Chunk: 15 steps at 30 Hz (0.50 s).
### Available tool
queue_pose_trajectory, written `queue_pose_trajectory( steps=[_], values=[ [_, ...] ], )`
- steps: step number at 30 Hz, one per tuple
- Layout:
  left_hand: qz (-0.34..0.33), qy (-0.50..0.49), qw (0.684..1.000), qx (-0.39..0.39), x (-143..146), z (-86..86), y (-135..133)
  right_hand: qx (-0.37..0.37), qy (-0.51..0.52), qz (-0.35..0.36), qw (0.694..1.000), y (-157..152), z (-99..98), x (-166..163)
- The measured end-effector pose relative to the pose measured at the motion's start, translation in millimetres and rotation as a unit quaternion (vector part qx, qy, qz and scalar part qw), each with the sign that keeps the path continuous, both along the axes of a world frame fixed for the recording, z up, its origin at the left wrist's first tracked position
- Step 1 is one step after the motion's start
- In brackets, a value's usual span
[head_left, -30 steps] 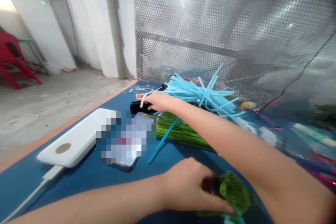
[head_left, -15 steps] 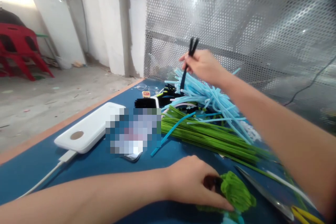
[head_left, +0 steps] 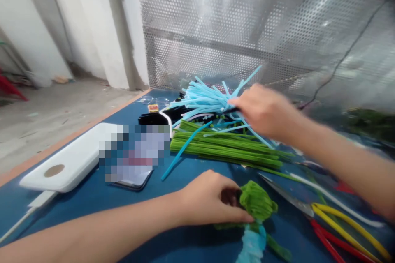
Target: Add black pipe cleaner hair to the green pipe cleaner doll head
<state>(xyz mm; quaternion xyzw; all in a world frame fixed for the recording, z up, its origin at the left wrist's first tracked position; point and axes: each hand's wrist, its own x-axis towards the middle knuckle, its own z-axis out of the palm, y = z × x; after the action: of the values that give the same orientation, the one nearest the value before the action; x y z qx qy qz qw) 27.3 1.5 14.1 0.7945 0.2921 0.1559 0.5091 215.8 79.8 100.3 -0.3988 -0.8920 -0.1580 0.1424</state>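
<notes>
My left hand (head_left: 210,199) is shut on a fuzzy green pipe-cleaner figure (head_left: 256,201), which has a dark part by my fingers and a pale blue fuzzy lower part (head_left: 252,246). My right hand (head_left: 265,111) hangs just right of a spray of light blue pipe cleaners (head_left: 203,100) and is blurred. A short black pipe cleaner (head_left: 233,110) pokes out between its fingers, the rest hidden. Below it lies a bundle of green pipe cleaners (head_left: 228,148), with a loose blue one (head_left: 185,152) across it.
Scissors (head_left: 311,209) with yellow and red handles lie at the lower right. On the blue tabletop (head_left: 92,218) are a white power bank (head_left: 68,158) with its cable, a pixelated phone (head_left: 132,181), and black items (head_left: 151,119). Perforated metal (head_left: 216,20) stands behind.
My right hand has dropped from high above the light blue pipe cleaners to beside them, still pinching black. The left hand keeps its hold on the figure. The view has swung, showing more of the scissors.
</notes>
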Motion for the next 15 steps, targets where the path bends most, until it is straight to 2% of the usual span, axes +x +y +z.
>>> queue_pose_trajectory(
  steps=[4, 6, 9, 12, 13, 14, 15],
  values=[
    [0.033, 0.024, 0.999, -0.007, 6, 1.9, -9, -0.087, -0.009, -0.039, 0.995, -11, -43.5, 17],
    [0.052, 0.029, 0.998, -0.005, 9, 3.0, -14, -0.120, 0.016, -0.043, 0.992, -14, -52.6, 20],
    [0.063, -0.001, 0.997, -0.041, 12, 2.6, -22, -0.160, 0.090, -0.049, 0.982, -32, -45.7, 25],
    [0.066, -0.068, 0.990, -0.107, 14, -2.6, -29, -0.239, 0.160, -0.053, 0.956, -69, -33.8, 38],
    [0.073, -0.087, 0.986, -0.119, 15, -5.0, -31, -0.291, 0.181, -0.045, 0.938, -83, -33.3, 43],
    [0.085, -0.101, 0.984, -0.121, 17, -7.1, -33, -0.397, 0.251, -0.037, 0.882, -97, -35.5, 49],
    [0.097, -0.110, 0.982, -0.119, 18, -8.4, -34, -0.472, 0.296, -0.029, 0.830, -110, -40.4, 54]
  ],
)
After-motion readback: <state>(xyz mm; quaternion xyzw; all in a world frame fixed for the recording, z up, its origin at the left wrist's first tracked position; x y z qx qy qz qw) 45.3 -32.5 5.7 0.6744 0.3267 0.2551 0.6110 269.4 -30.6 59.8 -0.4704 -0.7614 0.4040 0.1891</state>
